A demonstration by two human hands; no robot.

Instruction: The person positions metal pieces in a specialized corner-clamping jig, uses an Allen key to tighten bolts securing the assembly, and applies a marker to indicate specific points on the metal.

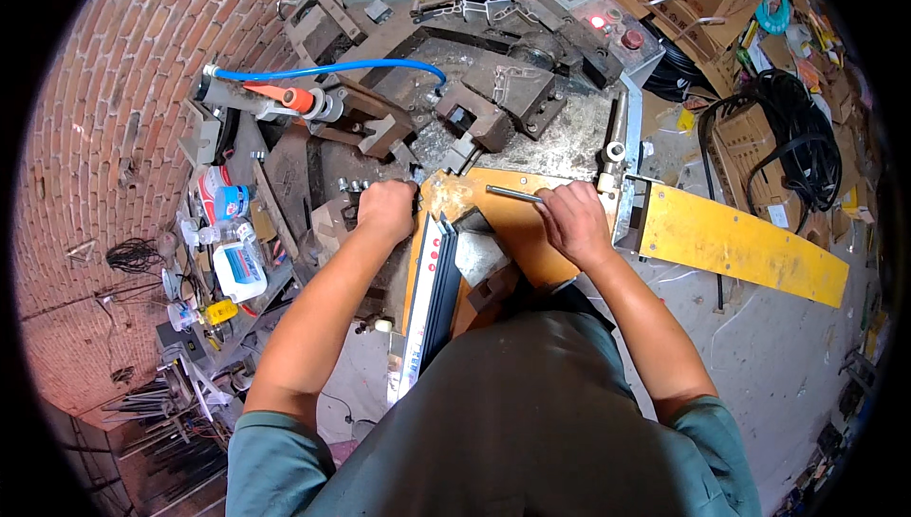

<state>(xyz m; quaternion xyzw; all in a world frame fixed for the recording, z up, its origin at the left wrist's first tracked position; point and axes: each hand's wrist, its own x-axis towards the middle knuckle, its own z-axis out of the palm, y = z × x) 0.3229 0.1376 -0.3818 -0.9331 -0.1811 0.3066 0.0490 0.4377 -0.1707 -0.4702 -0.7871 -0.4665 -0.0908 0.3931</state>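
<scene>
My right hand (576, 223) is closed round one end of a slim metal rod (513, 193), whose free end points left over the yellow machine plate (543, 242). At the plate's left edge my left hand (386, 210) is closed, its fingertips turned away, beside the metal tooling; what they grip is hidden. Between my arms a long dark profile (442, 275) with a pale, printed film along one side runs from the plate toward my body. Ahead of both hands stands a brown metal clamp block (476, 117) with a blue air hose (332, 68) leading to it.
A grey cylinder with an orange part (292, 98) stands at the upper left. A control box (607, 19) with a lit red lamp is at the back right. A yellow arm (745, 244) juts out right. Bottles (239, 270) stand left; cartons and coiled black cable (802, 138) lie far right.
</scene>
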